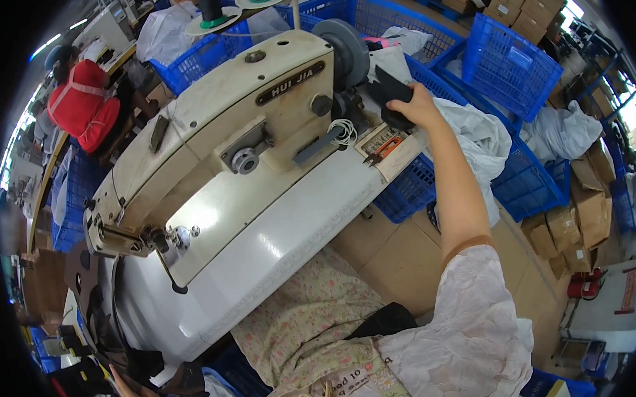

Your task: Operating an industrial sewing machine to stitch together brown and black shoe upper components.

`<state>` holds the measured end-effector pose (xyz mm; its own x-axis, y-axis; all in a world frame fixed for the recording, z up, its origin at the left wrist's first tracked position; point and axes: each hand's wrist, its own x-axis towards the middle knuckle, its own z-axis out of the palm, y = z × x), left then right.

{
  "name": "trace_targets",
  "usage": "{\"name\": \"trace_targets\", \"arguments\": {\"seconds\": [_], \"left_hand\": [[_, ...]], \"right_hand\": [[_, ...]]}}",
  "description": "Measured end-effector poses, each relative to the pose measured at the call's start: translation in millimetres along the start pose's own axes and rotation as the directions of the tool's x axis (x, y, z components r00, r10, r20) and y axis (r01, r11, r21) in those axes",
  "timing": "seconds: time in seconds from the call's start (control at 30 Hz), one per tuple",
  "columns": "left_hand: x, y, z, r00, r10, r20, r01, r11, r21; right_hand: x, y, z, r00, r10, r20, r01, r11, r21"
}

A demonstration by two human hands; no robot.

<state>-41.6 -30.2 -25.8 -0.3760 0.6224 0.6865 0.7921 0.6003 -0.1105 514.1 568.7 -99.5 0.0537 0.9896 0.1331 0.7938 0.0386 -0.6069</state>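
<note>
My right hand (419, 109) reaches out past the right end of a cream industrial sewing machine (216, 102). Its thumb and fingers are closed on a dark, flat piece of material (389, 88), which stands up at a tilt beside the grey handwheel (344, 52). At the bottom left edge, only part of my left hand (131, 389) shows. It is near dark brown cut pieces (182, 381), and most of its fingers are cut off by the frame. More dark brown pieces (107, 317) hang at the needle end of the machine.
A small tray (388, 146) with an orange-handled tool sits on the machine table (259, 245). Blue crates (512, 68) and white bags (477, 134) stand behind and to the right. Cartons (573, 217) lie farther right. Thread cones (211, 6) rise at the back. Someone in red (88, 103) sits far left.
</note>
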Motion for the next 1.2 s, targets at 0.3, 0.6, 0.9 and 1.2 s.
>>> {"name": "trace_targets", "arguments": {"seconds": [0.3, 0.6, 0.9, 1.2], "left_hand": [[13, 37, -14, 0.991, 0.061, 0.122, -0.068, 0.996, 0.054], [35, 163, -9, 0.804, 0.291, 0.518, -0.161, 0.946, -0.282], [67, 204, 35, 0.824, 0.242, 0.512, 0.037, 0.879, -0.476], [92, 211, 144, 0.682, 0.358, 0.637, 0.051, 0.846, -0.53]], "right_hand": [[-72, -7, -36, 0.996, -0.054, -0.076, 0.091, 0.759, 0.645], [-305, -112, 77, 0.134, -0.714, 0.687, -0.567, 0.514, 0.644], [-329, -118, 121, 0.039, -0.743, 0.668, -0.767, 0.407, 0.497], [-333, -107, 133, 0.251, -0.754, 0.608, -0.948, -0.066, 0.31]]}}
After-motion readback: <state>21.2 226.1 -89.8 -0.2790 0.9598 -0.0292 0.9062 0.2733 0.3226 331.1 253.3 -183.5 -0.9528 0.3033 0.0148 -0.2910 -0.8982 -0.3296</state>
